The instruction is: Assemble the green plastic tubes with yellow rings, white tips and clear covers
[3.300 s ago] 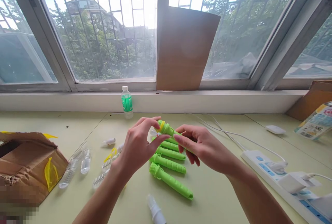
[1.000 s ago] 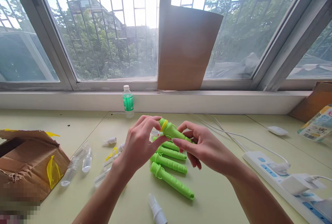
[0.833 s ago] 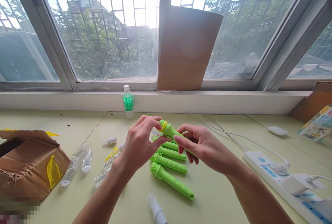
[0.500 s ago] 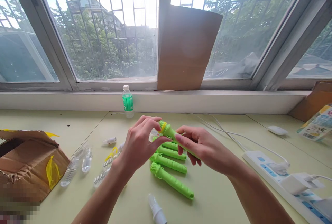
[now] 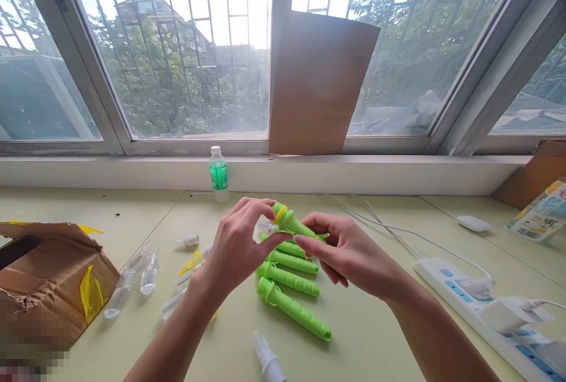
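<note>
A green plastic tube (image 5: 305,225) with a threaded end and a yellow ring is held between my hands above the table. My left hand (image 5: 239,237) pinches it by the ringed end, thumb below and fingers above. My right hand (image 5: 347,249) is closed around its lower part, the thumb on the near side; that part is mostly hidden. Beneath lie several similar green tubes (image 5: 294,310) in a slanted row, threaded ends to the left. Nearer to me, a white ribbed plastic piece (image 5: 267,358) lies on the table.
Clear plastic tubes (image 5: 149,273) and small white pieces (image 5: 189,240) lie left, beside an open cardboard box (image 5: 57,270) with yellow tape. A bottle (image 5: 219,174) stands by the window ledge. At right are a power strip (image 5: 481,311), cables and a white mouse-shaped object (image 5: 474,223).
The held tube has turned to lie flatter, and its end now shows beyond my right fingers. My right thumb has shifted down off the tube's top. My left hand has barely moved.
</note>
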Motion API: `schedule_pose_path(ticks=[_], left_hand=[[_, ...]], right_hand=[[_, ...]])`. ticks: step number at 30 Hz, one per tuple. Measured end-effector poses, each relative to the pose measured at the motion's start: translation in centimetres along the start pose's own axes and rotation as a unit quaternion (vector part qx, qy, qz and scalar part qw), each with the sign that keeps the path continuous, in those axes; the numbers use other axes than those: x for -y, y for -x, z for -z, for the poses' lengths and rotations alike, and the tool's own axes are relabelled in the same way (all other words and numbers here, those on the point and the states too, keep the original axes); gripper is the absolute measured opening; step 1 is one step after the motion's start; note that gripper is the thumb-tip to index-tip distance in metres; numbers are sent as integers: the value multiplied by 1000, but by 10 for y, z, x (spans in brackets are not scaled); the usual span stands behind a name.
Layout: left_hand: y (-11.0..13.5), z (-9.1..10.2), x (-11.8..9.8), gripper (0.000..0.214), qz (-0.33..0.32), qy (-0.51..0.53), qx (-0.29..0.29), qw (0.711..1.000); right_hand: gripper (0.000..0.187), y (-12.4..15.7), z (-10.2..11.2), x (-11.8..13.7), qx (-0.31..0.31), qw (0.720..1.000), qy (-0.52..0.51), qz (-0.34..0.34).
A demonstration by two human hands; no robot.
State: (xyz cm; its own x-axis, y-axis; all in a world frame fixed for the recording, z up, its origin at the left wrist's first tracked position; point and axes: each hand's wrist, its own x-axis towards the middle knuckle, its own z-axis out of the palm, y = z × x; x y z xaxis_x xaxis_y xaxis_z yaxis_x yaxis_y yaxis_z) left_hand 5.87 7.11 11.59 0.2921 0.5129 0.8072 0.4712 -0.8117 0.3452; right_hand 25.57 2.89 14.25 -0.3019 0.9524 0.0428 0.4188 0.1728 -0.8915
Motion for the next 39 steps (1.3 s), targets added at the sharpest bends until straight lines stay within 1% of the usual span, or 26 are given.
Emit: schedule_pose_path(ticks=[5, 12, 16, 24, 28, 35, 39], left_hand=[[0, 2, 1, 21, -8, 6, 3, 1000], [0, 4, -3, 19, -42, 8, -24, 999], [-2, 3, -5, 19, -51, 1, -41, 998], [-2, 0, -3, 20, -47, -2, -45, 998], [-1, -1, -4, 18, -43, -2, -49, 998], [-1, -1, -6, 17, -33, -4, -63, 997], [-2, -1, -7, 19, -30, 8, -73, 997]], right_hand=[[37, -2, 0, -4, 29, 999, -24, 4], [36, -2, 3, 0, 39, 998, -52, 22], [37, -2, 3, -1, 42, 998, -35, 40], [39, -1, 2, 0, 31, 999, -9, 38], [37, 0, 2, 1, 30, 999, -17, 37], [44, 0, 2, 0, 36, 998, -37, 31], [44, 0, 2, -1, 48, 997, -56, 31]])
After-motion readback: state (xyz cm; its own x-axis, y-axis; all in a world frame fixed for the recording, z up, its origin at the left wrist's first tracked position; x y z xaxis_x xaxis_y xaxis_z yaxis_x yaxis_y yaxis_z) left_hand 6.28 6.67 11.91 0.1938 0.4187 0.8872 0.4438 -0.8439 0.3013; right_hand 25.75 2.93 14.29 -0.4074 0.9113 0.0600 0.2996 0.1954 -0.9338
